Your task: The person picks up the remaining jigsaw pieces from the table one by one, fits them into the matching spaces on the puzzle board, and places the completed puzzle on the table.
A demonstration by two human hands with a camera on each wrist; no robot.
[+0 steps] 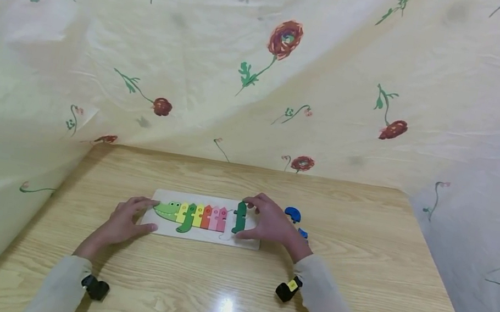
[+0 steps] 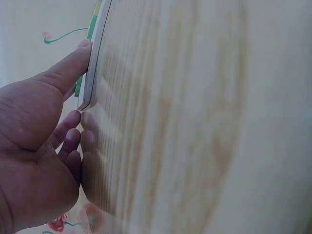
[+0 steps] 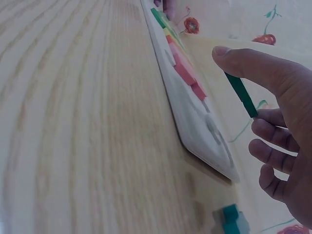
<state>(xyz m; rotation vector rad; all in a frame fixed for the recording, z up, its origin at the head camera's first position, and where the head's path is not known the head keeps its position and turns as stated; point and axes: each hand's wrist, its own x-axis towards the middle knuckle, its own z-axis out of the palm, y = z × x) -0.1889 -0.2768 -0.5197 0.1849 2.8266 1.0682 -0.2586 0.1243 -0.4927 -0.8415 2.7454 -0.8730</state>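
Observation:
A white puzzle board (image 1: 205,237) with a crocodile picture lies on the table. In it sit a light green head piece (image 1: 166,212) and a row of coloured body pieces, yellow, green, red and pink. At the board's left end, my left hand (image 1: 124,218) rests its thumb (image 2: 73,63) on the board, other fingers beside its edge. My right hand (image 1: 274,224) pinches a dark green puzzle piece (image 1: 240,218) between thumb and fingers over the right part of the board. In the right wrist view, this piece (image 3: 241,95) is tilted and raised above the board.
Blue puzzle pieces (image 1: 292,214) lie on the wooden table (image 1: 207,282) beyond the board's right end, partly behind my right hand. A flowered cloth (image 1: 214,72) hangs behind the table and along its sides. A black camera is worn on each wrist.

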